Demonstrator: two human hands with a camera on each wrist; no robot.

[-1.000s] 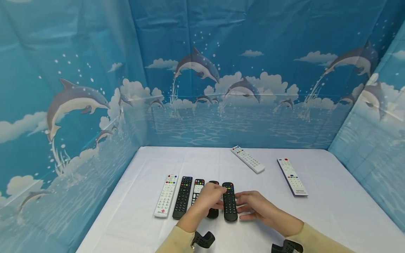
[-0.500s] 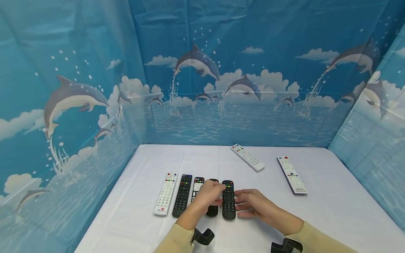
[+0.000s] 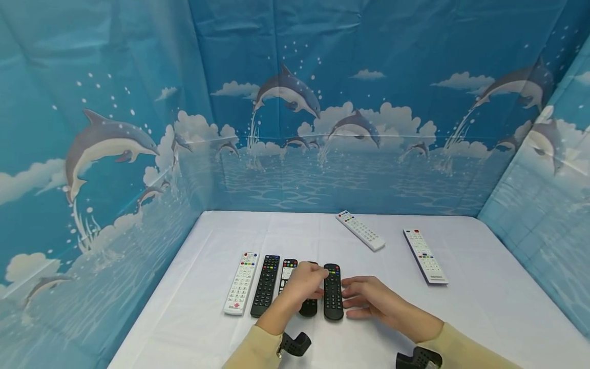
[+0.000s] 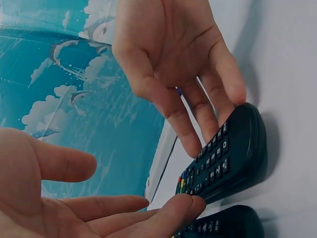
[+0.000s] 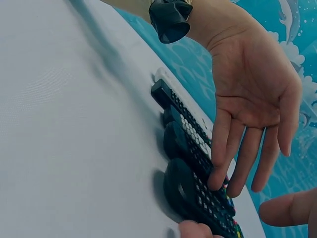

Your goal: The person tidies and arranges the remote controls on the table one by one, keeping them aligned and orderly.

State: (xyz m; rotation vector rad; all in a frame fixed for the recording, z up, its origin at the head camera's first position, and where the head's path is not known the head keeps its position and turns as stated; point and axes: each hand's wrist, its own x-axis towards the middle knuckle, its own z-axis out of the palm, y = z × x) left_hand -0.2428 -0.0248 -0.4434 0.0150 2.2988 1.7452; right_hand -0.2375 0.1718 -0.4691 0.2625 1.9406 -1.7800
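A black remote control [image 3: 333, 297] lies lengthwise on the white tablecloth between the two hands. My left hand [image 3: 301, 284] reaches over another black remote [image 3: 309, 307], hiding much of it, with fingertips at the first remote's left edge. In the right wrist view, the fingers of that left hand [image 5: 252, 114] are extended and spread. My right hand [image 3: 375, 302] is on the other side, loosely bent fingers beside the remote's right edge. Seen from the left wrist, its fingertips come right to the edge of the black remote [image 4: 223, 153]. Neither hand wraps round anything.
Left of the hands, a white remote [image 3: 241, 284], a long black remote [image 3: 266, 287] and a black remote with white keys [image 3: 288, 271] lie in a row. Farther back lie a white remote [image 3: 361, 230] and a white remote with dark sides [image 3: 425, 257]. A dolphin-print curtain [image 3: 295, 179] surrounds the table.
The head view has tilted slightly, and the black remote between the hands has straightened and shifted slightly left. Both hands keep nearly the same pose.
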